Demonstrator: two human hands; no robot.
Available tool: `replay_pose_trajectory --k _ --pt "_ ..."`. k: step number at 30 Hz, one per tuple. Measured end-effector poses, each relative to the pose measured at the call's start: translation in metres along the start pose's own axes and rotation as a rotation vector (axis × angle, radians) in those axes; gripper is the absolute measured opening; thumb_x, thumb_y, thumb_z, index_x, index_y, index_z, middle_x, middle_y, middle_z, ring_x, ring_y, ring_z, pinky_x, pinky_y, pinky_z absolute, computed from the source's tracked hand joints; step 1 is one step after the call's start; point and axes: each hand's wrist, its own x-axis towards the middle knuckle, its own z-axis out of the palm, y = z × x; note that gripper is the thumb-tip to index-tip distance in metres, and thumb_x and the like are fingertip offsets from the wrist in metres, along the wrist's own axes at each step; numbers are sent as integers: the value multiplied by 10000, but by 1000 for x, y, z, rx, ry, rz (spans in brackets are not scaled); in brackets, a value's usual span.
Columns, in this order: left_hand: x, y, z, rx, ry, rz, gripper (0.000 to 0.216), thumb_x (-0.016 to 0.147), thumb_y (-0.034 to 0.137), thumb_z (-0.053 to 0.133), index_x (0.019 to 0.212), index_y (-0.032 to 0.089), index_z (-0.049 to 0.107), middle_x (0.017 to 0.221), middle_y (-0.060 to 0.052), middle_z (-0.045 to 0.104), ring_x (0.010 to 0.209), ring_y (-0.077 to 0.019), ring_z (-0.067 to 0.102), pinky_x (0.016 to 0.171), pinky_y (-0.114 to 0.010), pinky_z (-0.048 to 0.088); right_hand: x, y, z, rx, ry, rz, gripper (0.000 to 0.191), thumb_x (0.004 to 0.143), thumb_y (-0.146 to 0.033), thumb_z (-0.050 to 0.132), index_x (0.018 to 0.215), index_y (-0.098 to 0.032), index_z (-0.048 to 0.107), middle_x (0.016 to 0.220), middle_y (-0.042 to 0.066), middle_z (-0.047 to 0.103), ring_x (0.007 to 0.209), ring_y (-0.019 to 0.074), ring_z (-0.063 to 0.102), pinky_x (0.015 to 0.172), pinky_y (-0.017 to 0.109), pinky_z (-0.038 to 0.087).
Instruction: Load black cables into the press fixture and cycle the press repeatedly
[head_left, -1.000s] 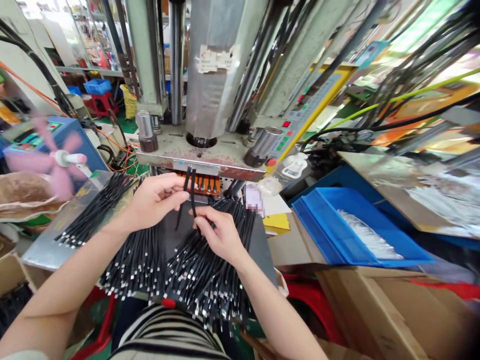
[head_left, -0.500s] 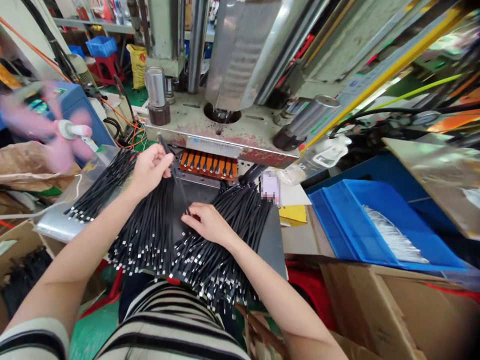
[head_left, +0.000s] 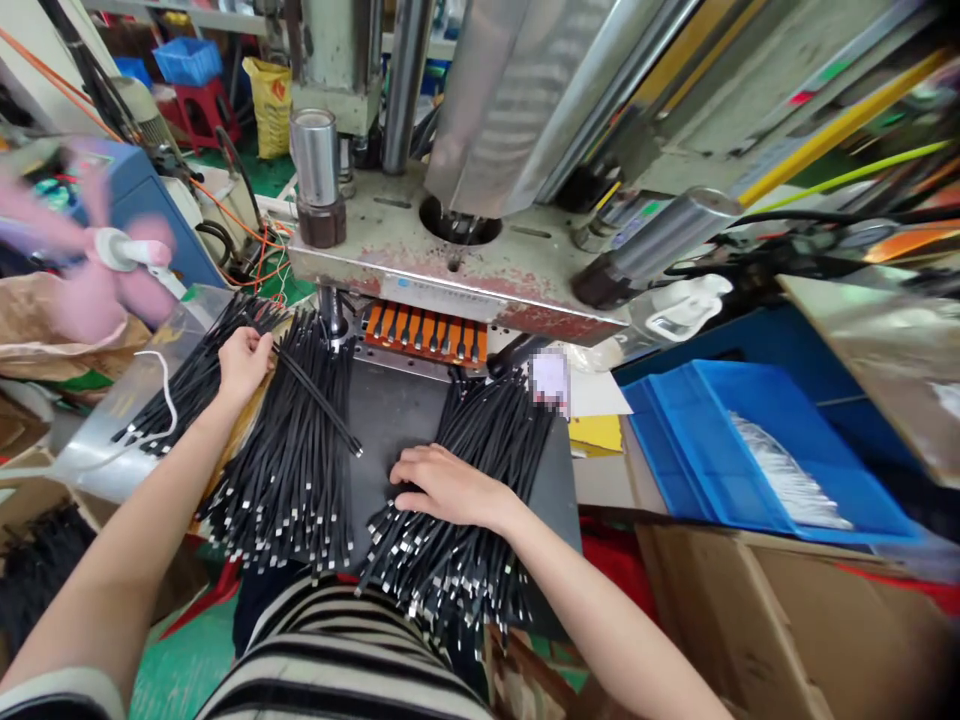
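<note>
My left hand point(head_left: 241, 360) is closed on one end of a thin black cable piece point(head_left: 319, 400) that slants down to the right across the middle pile of black cable pieces point(head_left: 289, 450). My right hand point(head_left: 442, 483) rests palm down, fingers curled, on the right pile of cable pieces point(head_left: 465, 500); I cannot make out what its fingertips pinch. A third pile point(head_left: 187, 375) lies on the metal sheet to the left. An orange fixture point(head_left: 424, 333) with several black plugs sits under the press plate point(head_left: 450, 270).
A blue bin point(head_left: 750, 450) with white strips stands at the right, above cardboard boxes point(head_left: 787, 620). A spinning pink fan point(head_left: 112, 265) is at the left. Yellow paper point(head_left: 596, 432) lies beside the dark work mat point(head_left: 397, 420).
The left hand has carried the cable piece from in front of the fixture out to the left. The right hand has dropped onto the right pile. The view has tilted down.
</note>
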Motion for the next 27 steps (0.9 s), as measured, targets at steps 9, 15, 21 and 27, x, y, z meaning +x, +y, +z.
replay_pose_trajectory --k 9,15,21,27 --pt "-12 -1 -3 -26 121 140 597 809 328 584 1318 164 319 773 34 603 488 -114 593 524 -232 467 77 30 -49 305 420 2 185 877 -187 636 1054 -138 660 982 73 708 837 158 669 804 298 506" --pt "-20 6 -5 -140 97 204 496 801 315 611 1237 181 417 723 53 555 501 -95 563 477 -195 433 91 29 -71 412 771 -141 208 885 -195 586 1082 -179 652 1302 121 606 1153 182 600 915 327 501" --pt "-21 38 -8 -351 36 263 215 792 316 598 963 201 536 628 61 505 425 -65 471 423 -184 378 35 30 -68 353 924 -77 167 909 -277 558 925 -192 701 1014 75 712 903 172 662 755 294 508" --pt "-14 87 20 -269 -568 298 165 755 284 650 873 169 646 639 2 615 529 -109 583 495 -198 466 -3 78 -52 239 1193 393 222 869 -300 535 898 -159 704 822 61 702 654 160 595 660 305 479"
